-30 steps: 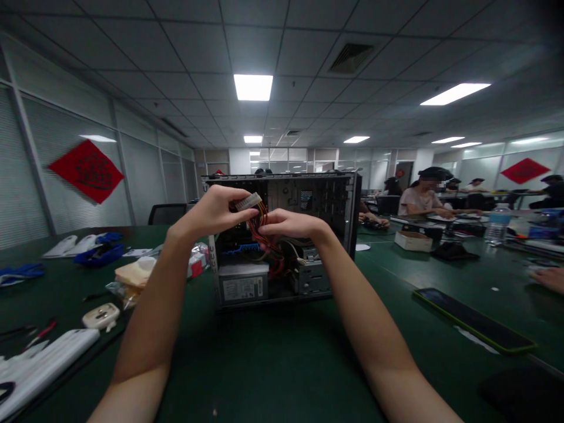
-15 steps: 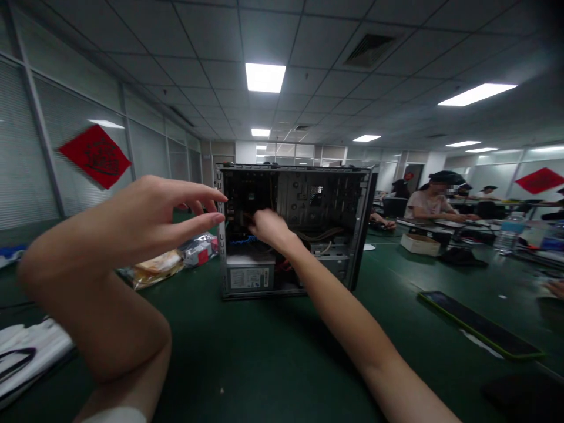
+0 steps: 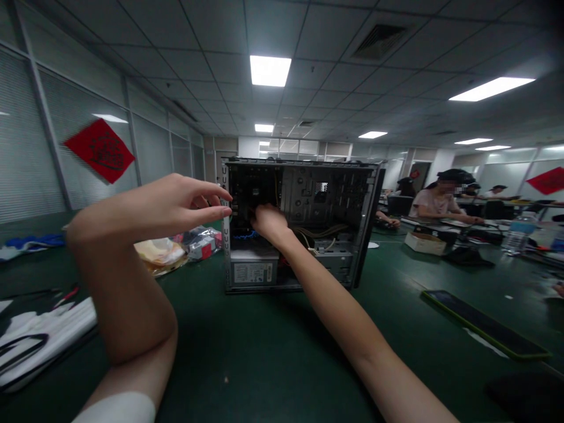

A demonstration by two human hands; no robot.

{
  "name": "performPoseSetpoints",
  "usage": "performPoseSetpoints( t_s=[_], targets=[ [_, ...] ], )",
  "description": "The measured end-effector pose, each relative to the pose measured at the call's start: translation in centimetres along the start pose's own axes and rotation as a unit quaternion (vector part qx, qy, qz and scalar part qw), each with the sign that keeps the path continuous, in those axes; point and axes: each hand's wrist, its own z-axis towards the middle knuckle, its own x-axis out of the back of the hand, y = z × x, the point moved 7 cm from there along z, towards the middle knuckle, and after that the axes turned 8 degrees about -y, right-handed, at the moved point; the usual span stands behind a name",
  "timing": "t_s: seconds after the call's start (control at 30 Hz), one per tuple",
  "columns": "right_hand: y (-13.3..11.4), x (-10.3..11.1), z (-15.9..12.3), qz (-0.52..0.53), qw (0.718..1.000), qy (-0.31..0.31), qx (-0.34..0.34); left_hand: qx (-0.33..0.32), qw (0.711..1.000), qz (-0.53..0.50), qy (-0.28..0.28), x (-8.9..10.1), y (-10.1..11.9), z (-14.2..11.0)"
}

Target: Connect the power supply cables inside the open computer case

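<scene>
An open computer case (image 3: 372, 223) stands on the green table with its inside facing me. My right hand (image 3: 269, 224) reaches into its left half, over the power supply (image 3: 253, 271) and near some blue cables (image 3: 245, 237). Its fingers are curled closed, and what they hold, if anything, is hidden in the dark interior. My left hand (image 3: 189, 202) is at the left edge of the case. Its thumb and forefinger are stretched out with a gap between them, and the fingertips overlap the edge in view. I cannot tell whether they touch it.
Clear plastic bags with parts (image 3: 202, 245) lie left of the case, and a white item with a black cord (image 3: 48, 338) is nearer on the left. To the right are a dark flat tray with a green rim (image 3: 484, 323), an open box (image 3: 425, 242) and a water bottle (image 3: 520, 232). People sit beyond.
The view has shifted slightly. My left hand's thumb and forefinger have come a little closer together, with its wrist farther right. My right hand stays inside the case.
</scene>
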Motion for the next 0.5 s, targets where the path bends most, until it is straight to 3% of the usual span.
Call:
performPoseSetpoints(
  t_s=[0.3,0.5],
  targets=[
    [-1.7,-0.5,1.0,0.001,0.999,-0.001,0.036,0.007,1.0,0.002,-0.025,-0.5,-0.7,1.6],
    [-1.4,-0.4,1.3,0.01,0.999,0.003,0.041,-0.018,0.998,0.017,-0.051,-1.4,1.3,2.9]
  ],
)
